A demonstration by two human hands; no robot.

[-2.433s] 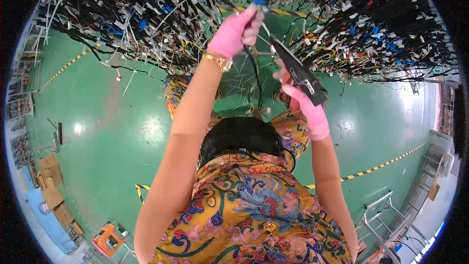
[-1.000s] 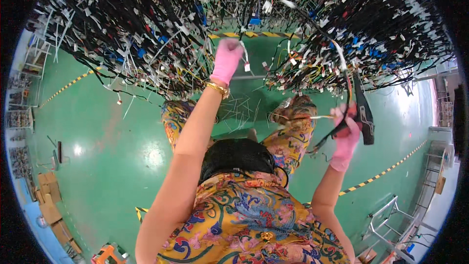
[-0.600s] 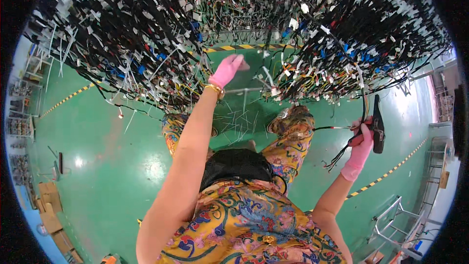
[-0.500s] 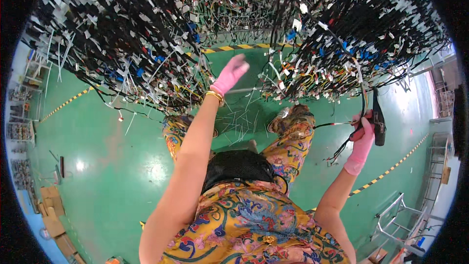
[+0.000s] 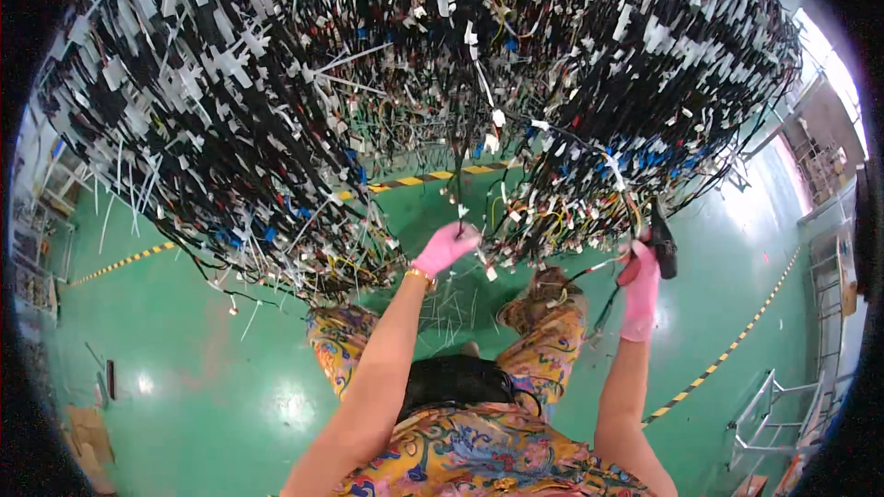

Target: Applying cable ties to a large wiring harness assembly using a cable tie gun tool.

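My left hand (image 5: 446, 250), in a pink glove, is closed on a thin dark wire (image 5: 459, 186) that hangs down between two thick bunches of cables. A white tag or connector shows just above the fingers. My right hand (image 5: 642, 293), also pink-gloved, grips a black gun-shaped hand tool (image 5: 662, 244) at the right, below the right bunch. Beside that hand, a long wire harness (image 5: 619, 173) with pale wrapping runs down to it, and dark loose wire ends (image 5: 605, 311) dangle at its left. The fingers partly hide the tool's handle.
Dense hanging wire harnesses (image 5: 249, 110) with white tags fill the space ahead. Thin white strips (image 5: 447, 313) litter the green floor (image 5: 203, 340) between my feet. Yellow-black tape (image 5: 727, 350) marks the floor, and a metal frame (image 5: 773, 419) stands at lower right.
The view has tilted up, showing more of the hanging harnesses. My left hand has closed on a hanging wire. My right hand, still on the tool, has come nearer the right bunch.
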